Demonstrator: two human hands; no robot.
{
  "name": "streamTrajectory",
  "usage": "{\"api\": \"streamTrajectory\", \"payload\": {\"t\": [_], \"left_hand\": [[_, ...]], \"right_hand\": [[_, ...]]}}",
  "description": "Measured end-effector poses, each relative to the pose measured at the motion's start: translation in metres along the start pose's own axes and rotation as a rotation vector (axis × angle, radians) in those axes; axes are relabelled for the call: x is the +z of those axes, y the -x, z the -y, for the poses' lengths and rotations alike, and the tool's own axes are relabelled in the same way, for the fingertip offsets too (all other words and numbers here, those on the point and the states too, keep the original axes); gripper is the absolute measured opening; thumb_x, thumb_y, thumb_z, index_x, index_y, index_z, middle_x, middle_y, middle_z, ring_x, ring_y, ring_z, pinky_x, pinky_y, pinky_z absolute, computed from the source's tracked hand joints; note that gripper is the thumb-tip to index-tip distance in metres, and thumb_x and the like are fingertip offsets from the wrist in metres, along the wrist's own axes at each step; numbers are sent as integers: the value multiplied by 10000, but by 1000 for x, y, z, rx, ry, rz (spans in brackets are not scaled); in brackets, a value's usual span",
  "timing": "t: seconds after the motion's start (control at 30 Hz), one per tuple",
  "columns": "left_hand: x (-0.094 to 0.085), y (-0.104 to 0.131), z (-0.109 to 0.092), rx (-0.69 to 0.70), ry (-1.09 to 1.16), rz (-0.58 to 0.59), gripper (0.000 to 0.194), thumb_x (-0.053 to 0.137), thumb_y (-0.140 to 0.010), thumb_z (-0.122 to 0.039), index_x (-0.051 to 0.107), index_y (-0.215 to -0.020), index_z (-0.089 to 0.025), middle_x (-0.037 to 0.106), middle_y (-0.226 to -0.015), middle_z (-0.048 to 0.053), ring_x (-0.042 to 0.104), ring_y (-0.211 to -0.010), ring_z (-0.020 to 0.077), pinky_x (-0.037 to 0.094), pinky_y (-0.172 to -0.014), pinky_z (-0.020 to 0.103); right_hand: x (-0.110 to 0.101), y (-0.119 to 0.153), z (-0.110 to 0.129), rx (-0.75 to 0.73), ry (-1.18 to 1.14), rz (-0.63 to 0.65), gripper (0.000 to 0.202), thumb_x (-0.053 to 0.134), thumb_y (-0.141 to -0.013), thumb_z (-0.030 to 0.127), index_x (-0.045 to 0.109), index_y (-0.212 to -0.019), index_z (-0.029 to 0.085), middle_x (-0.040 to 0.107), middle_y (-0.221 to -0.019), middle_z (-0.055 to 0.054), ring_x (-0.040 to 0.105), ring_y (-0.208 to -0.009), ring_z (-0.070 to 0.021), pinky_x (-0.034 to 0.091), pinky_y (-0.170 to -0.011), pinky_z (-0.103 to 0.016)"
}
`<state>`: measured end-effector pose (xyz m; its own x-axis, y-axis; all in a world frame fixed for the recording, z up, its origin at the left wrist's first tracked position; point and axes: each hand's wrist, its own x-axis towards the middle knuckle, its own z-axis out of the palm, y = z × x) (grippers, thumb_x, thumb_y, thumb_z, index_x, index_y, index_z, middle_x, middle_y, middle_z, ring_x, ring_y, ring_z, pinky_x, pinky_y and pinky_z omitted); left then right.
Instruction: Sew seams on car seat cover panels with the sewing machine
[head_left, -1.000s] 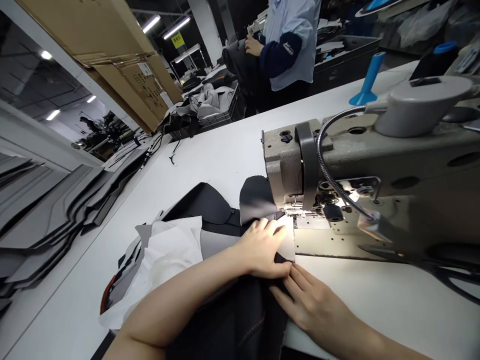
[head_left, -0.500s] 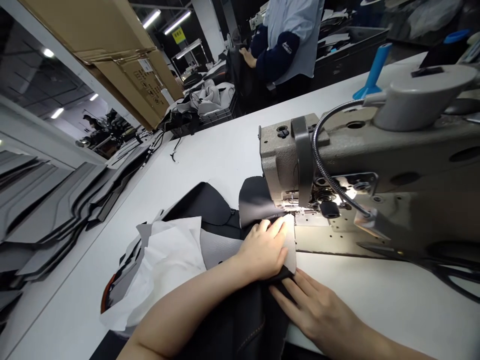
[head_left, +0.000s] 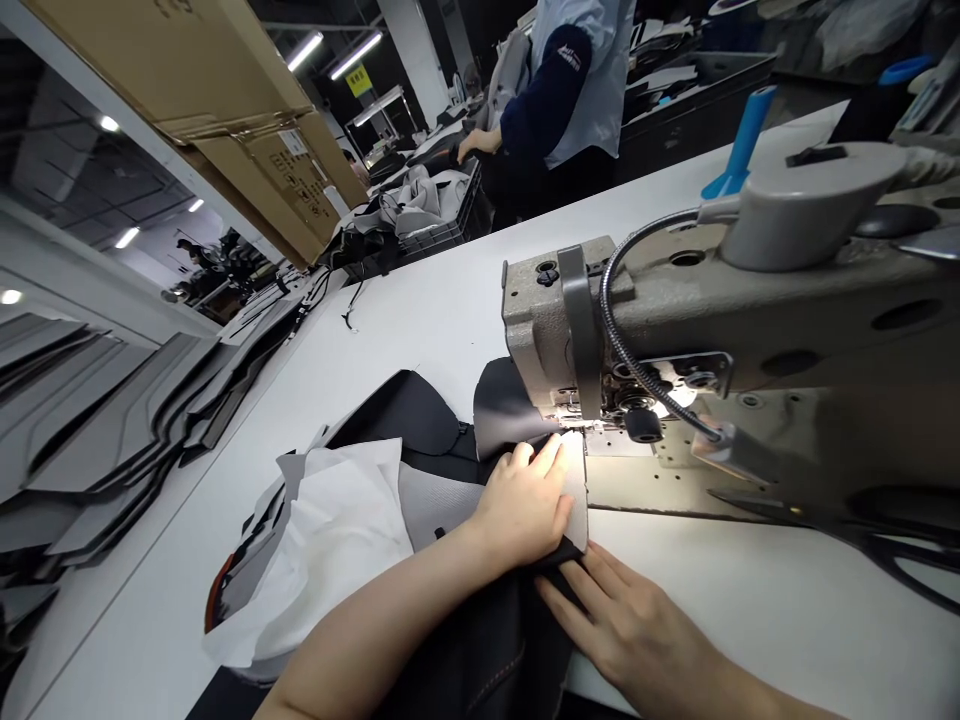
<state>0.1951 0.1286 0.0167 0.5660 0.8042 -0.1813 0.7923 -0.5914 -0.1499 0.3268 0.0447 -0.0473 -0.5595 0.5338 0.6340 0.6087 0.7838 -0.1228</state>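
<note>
My left hand (head_left: 525,500) lies spread on the black and grey fabric piece (head_left: 576,500), its fingertips close to the lit needle area of the sewing machine (head_left: 555,330). Nearer to me, my right hand (head_left: 619,610) rests with fingers apart at the lower edge of the same fabric, some fingertips hidden under it. Black fabric (head_left: 420,410) spreads leftward from the needle, and more hangs below my left forearm. A white cloth (head_left: 330,530) covers part of the bundle on the left.
Stacked grey panels (head_left: 112,410) line the far left. Scissors (head_left: 772,507) lie right of my hands. A blue spool holder (head_left: 742,145) stands behind the machine. Across the white table (head_left: 420,310), a person (head_left: 559,90) stands near a black crate (head_left: 450,228) of scraps.
The view has shifted slightly, so the machine appears further left. Across the table, the person's arm has moved left and down. My hands keep nearly the same place on the fabric.
</note>
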Motion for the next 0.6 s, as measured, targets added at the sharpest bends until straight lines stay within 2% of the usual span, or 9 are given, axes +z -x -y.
{"api": "streamTrajectory", "payload": {"t": [0.17, 0.37, 0.6], "left_hand": [[-3, -5, -1, -4, 23, -19, 558, 407, -883, -334, 341, -1408, -156, 362, -1458, 47, 478, -989, 249, 457, -843, 357], [3, -12, -3, -15, 4, -96, 517, 398, -881, -312, 395, -1368, -140, 374, -1446, 69, 472, -1015, 251, 463, -845, 370], [6, -8, -5, 11, -18, -135, 494, 403, -893, -301, 382, -1369, -170, 381, -1440, 63, 470, -1077, 249, 474, -846, 355]], "right_hand": [[0, 2, -5, 13, -19, 7, 363, 439, -774, 61, 626, -1075, 136, 629, -911, -107, 579, -875, -235, 430, -902, -392], [-6, 2, -12, -33, -5, 48, 376, 445, -767, 50, 617, -1098, 99, 632, -943, -133, 579, -901, -256, 446, -900, -425], [-9, -1, -9, -88, 5, -83, 287, 413, -816, 34, 661, -942, 105, 653, -930, -122, 586, -872, -249, 471, -859, -388]]}}
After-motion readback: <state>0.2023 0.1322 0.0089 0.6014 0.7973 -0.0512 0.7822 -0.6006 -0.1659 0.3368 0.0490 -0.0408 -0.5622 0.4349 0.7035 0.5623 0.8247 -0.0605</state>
